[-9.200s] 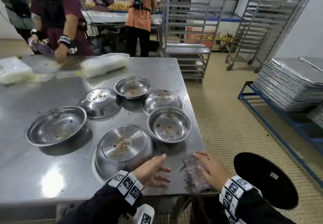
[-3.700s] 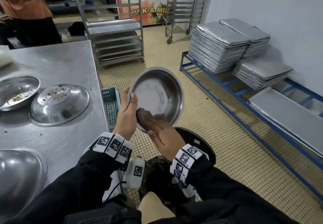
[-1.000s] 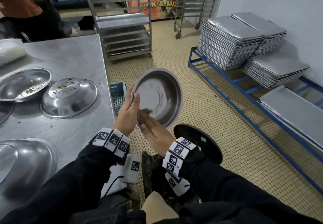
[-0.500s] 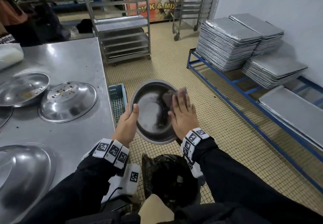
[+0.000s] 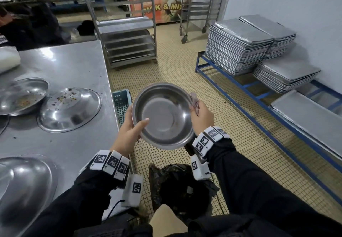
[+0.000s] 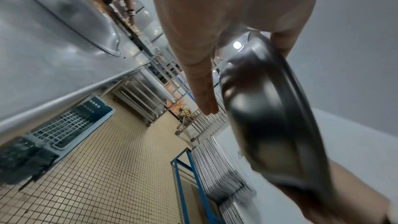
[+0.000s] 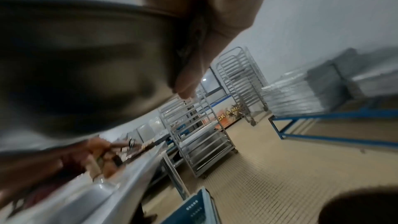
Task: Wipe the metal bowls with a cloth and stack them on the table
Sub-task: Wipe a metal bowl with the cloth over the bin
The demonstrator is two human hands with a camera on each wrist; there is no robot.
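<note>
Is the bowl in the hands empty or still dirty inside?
Empty. The head view shows the bowl with a bare, shiny inside and no crumbs, its mouth tilted toward the camera.

Silver bowl (image 5: 162,115); greyish-mauve cloth (image 5: 194,102) at its 2 o'clock. Black sleeves (image 5: 259,190), wristbands (image 5: 208,139) white with black square codes. Teal crate (image 5: 121,105) at 9. Beige small-tiled floor (image 5: 231,125), blue rack (image 5: 259,98), orange banner (image 5: 159,9) at 12.

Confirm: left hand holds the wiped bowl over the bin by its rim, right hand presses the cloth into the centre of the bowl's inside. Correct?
One thing is wrong. In the head view the right hand holds the cloth at the bowl's right rim, against the outside, not at the centre; the inside is bare. The left hand does grip the rim, over the bin.
</note>
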